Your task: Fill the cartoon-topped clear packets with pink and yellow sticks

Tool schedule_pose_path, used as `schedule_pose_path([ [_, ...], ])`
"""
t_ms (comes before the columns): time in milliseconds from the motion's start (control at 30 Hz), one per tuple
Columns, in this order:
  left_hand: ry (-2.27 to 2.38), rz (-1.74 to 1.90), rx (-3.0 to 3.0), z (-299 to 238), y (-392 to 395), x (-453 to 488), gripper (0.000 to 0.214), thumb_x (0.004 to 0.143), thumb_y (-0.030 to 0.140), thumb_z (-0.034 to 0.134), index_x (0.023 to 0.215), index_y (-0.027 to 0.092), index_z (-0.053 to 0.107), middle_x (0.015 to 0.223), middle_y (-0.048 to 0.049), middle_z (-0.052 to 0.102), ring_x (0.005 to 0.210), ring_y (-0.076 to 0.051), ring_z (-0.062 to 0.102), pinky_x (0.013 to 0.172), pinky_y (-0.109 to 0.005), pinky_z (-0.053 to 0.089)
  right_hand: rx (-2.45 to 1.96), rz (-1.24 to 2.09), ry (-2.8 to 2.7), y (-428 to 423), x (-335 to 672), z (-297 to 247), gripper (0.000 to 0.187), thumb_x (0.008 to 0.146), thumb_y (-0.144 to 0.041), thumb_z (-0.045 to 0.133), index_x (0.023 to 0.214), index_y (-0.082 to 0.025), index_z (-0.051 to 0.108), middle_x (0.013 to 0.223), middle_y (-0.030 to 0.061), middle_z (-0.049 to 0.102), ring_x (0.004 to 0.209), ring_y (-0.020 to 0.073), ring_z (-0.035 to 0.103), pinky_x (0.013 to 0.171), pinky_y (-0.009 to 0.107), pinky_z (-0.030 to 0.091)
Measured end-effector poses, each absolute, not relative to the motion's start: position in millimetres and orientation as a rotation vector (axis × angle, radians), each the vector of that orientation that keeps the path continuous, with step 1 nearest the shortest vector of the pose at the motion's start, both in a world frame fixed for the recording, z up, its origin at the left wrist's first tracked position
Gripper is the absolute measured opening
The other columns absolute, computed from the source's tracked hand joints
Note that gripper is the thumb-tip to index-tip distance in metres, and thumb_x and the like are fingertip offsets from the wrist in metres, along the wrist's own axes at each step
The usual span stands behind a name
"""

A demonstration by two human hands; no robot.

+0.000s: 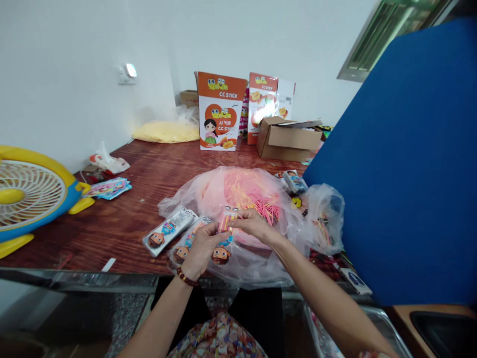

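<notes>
My left hand point(204, 243) is closed on a small clear packet point(224, 229) with a cartoon face, filled with pink and yellow sticks. The fingers of my right hand point(253, 226) pinch at the top of that same packet. Under both hands spreads a big clear plastic bag point(208, 186), open over a heap of thin pink and yellow sticks point(263, 209). Left of my left hand lies a stack of flat packets point(167, 231) with a cartoon face. Another cartoon packet point(185, 247) lies partly behind the left hand.
A yellow and blue fan point(33, 191) stands at the left, near some colourful packets point(110, 188). Behind are printed cartons point(219, 112) and an open cardboard box point(288, 141). A blue panel point(402, 174) borders the right, beside a smaller plastic bag point(326, 216).
</notes>
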State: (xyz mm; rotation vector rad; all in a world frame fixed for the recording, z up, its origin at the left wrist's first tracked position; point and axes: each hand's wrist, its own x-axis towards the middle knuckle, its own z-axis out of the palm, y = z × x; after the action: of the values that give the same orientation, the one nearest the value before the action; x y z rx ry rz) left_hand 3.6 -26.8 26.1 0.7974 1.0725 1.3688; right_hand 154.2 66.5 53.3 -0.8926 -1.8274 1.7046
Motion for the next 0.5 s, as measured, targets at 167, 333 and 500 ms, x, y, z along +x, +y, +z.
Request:
schedule_pose_path([
  [167,1.130,1.389,0.822,20.5,-26.4,-3.4,0.029,0.067,0.034,0.081,0.085,0.013,0.075,0.077,-0.0040,0.072,0.065,-0.012,0.060,0.061,-0.022,0.046,-0.904,1.659,-1.758,62.4,141.4,42.4,0.029,0.067,-0.042,0.073,0.071,-0.014,0.067,0.065,-0.0025,0.058,0.062,0.0110,0.048,0.064,0.025,0.039],
  [333,1.221,1.413,0.847,13.8,-29.4,-25.2,0.030,0.063,0.037,0.082,0.079,0.013,0.075,0.073,-0.0033,0.070,0.062,-0.012,0.059,0.059,-0.022,0.045,-0.888,1.615,-1.893,66.2,144.4,43.7,0.031,0.070,-0.045,0.070,0.077,-0.016,0.064,0.072,-0.0012,0.059,0.067,0.0123,0.049,0.064,0.025,0.038],
  [500,1.456,1.527,0.742,16.2,-38.8,-87.9,0.034,0.058,0.038,0.085,0.077,0.014,0.071,0.069,-0.0028,0.069,0.059,-0.014,0.060,0.059,-0.027,0.047,-1.091,1.450,-1.881,81.0,170.6,31.7,0.028,0.076,-0.044,0.060,0.068,-0.020,0.049,0.054,-0.0064,0.042,0.050,0.0091,0.034,0.050,0.024,0.027],
])
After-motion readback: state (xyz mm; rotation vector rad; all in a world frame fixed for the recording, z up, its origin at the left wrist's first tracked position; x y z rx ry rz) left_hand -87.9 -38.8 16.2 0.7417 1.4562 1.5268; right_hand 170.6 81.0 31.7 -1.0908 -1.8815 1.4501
